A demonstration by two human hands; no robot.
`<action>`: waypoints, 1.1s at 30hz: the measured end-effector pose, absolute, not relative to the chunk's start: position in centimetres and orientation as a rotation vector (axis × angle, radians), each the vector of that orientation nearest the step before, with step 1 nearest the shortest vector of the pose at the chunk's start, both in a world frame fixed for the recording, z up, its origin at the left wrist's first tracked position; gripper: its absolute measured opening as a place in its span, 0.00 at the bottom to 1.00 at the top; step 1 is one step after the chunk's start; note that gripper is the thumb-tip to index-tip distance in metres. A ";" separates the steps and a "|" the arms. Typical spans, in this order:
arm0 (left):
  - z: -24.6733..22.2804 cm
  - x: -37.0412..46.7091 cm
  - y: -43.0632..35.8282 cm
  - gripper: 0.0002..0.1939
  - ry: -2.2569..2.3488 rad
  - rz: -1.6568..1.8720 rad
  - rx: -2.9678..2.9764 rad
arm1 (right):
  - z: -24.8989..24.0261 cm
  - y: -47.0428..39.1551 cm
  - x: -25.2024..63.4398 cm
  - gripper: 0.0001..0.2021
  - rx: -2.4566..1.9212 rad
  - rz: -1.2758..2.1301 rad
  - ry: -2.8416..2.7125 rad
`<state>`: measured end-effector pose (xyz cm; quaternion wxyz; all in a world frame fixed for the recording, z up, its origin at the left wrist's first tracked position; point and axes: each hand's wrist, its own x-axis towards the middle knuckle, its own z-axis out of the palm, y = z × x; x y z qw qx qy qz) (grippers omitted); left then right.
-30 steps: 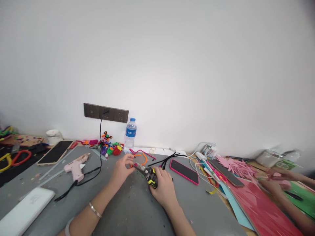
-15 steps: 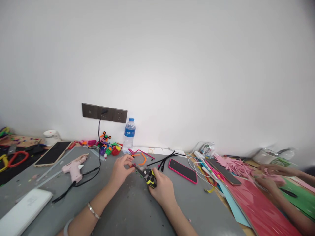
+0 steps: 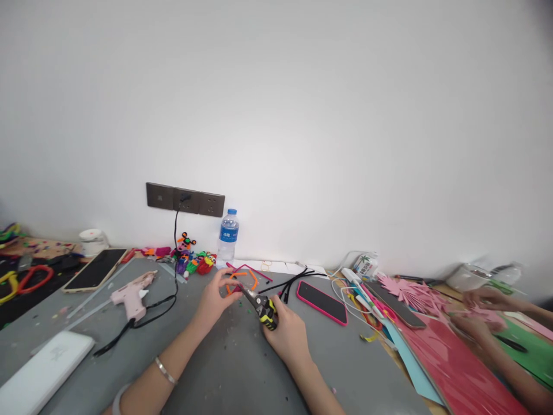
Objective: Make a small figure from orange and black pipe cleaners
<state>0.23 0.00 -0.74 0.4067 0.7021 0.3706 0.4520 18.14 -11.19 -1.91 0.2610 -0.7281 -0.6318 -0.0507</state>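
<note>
My left hand (image 3: 216, 300) pinches a small pink-red piece (image 3: 237, 287) between thumb and fingers near the middle of the grey table. My right hand (image 3: 286, 331) is wrapped round black-and-yellow pliers (image 3: 268, 313), whose jaws point up and left and meet the piece at my left fingertips. Whether the jaws are closed on it is too small to tell. Just behind lie bent orange pipe cleaners (image 3: 253, 280) and a magenta one (image 3: 259, 272). Black pipe cleaners (image 3: 290, 283) fan out beyond the pliers.
A pink glue gun (image 3: 132, 297) with its black cord lies left. A bottle (image 3: 228, 236) stands by the wall. A pink-edged phone (image 3: 322, 302) is at right, beside cables and a red sheet (image 3: 462, 363). Another person's hands (image 3: 479, 323) work with pink paper at far right.
My left fingers have spread slightly around the piece, and the pliers' jaws have shifted slightly. The whole view has moved a little. The other person's hands have shifted a bit.
</note>
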 end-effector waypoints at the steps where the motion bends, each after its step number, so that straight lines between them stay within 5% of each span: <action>1: -0.7 0.1 0.1 0.22 0.907 1.120 1.747 | -1.9 -11.2 18.2 0.15 -1.962 -0.137 -1.703; 13: 0.6 -1.5 0.7 0.13 0.798 0.651 1.718 | -1.9 -11.6 18.1 0.17 -1.850 -0.204 -1.788; 33: 0.3 -1.3 0.8 0.03 0.666 0.835 1.788 | -2.4 -11.6 18.5 0.24 -1.778 -0.308 -1.838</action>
